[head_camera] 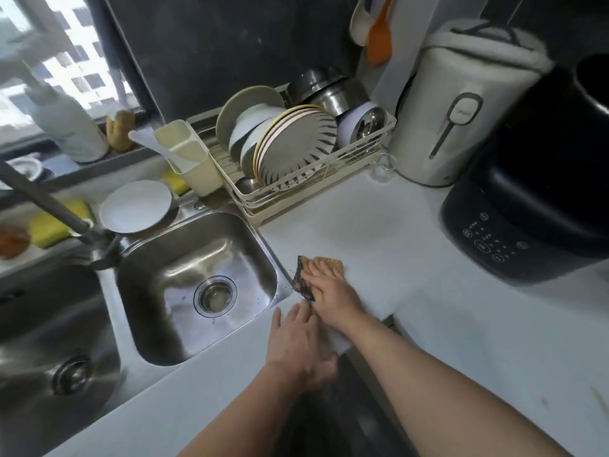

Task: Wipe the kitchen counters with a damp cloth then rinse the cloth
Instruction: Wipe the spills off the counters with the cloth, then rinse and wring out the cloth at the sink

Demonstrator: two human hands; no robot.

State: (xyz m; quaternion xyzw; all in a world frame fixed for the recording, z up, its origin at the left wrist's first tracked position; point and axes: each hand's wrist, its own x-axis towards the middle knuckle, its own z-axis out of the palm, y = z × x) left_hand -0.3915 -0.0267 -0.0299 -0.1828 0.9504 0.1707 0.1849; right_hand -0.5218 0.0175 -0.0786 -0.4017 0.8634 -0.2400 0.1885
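Wiping step: right hand (329, 291) lies flat with fingers spread, pressing the cloth (304, 282) onto the white desk (379, 232) at lower centre of frame, just right of the small sink (171, 275). Left hand (300, 344) rests flat and empty on the desk edge just below, close against the right wrist. Rinse not yet begun; next move probably calls for sweeping the cloth across the bare desk toward the dish rack (296, 192), then carrying it left to the sink.
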